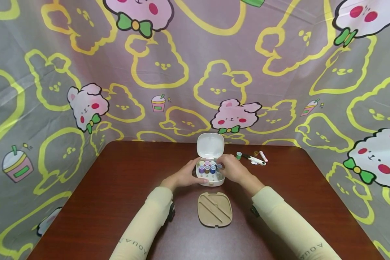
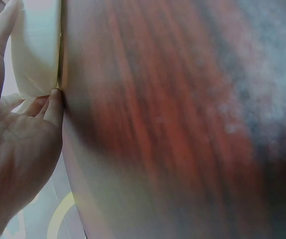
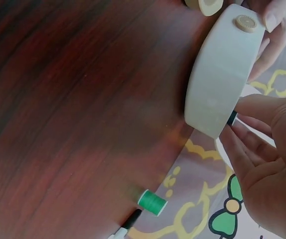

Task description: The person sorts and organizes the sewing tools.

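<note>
A white box (image 1: 211,183) with its lid (image 1: 210,145) raised stands on the table; several thread spools (image 1: 207,169) sit upright inside. The left hand (image 1: 186,175) grips the box's left side, thumb along the front; in the left wrist view that hand (image 2: 23,144) lies against the box wall (image 2: 37,55). At the box's right side the right hand (image 1: 234,168) pinches a dark spool (image 1: 219,167). The right wrist view shows the right hand (image 3: 267,149) with the dark spool (image 3: 232,118) between thumb and fingers at the rim of the box (image 3: 222,74).
A beige divided tray (image 1: 215,209) lies in front of the box. To the right rear are a green spool (image 1: 238,155), a black-and-white tool (image 1: 255,160), a small yellowish item (image 1: 256,153) and a white-and-pink item (image 1: 263,156). Patterned cloth (image 1: 188,72) hangs around the table (image 1: 117,202).
</note>
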A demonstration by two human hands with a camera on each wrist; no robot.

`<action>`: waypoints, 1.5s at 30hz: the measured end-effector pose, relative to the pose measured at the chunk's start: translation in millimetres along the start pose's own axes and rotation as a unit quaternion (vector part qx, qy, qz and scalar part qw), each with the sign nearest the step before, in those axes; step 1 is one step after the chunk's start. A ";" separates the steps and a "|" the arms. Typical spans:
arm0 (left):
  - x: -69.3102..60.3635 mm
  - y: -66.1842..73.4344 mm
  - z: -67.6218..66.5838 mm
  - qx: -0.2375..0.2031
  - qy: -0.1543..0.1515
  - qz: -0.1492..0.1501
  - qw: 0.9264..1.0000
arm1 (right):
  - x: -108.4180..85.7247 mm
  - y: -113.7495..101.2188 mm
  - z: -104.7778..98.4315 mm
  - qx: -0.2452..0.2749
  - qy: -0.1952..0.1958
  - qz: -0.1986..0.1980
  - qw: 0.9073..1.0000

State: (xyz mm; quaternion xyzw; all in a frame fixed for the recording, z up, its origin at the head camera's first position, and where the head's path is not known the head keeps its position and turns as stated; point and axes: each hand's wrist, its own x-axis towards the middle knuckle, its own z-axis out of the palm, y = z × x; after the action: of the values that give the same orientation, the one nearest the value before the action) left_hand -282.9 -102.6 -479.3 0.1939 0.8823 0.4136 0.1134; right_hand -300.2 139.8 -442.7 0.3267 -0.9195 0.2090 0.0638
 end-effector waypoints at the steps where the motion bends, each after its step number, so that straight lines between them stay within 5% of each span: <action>1: 0.1 -0.1 0.4 -0.001 0.001 0.001 1.000 | 0.0 -0.2 0.4 -0.006 -0.004 0.001 1.000; 18: -0.6 -0.9 0.3 0.002 -0.001 0.002 1.000 | 0.1 -6.3 2.3 -0.076 -0.039 -0.004 0.996; 45: 0.5 -2.2 0.8 0.004 0.000 -0.003 1.000 | 0.5 -4.5 4.8 -0.112 -0.044 -0.019 0.993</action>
State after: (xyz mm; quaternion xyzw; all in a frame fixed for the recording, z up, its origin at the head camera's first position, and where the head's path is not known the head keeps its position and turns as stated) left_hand -283.7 -103.1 -481.6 0.1912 0.8846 0.4099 0.1136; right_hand -297.7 134.3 -445.4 0.3440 -0.9325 0.0894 0.0634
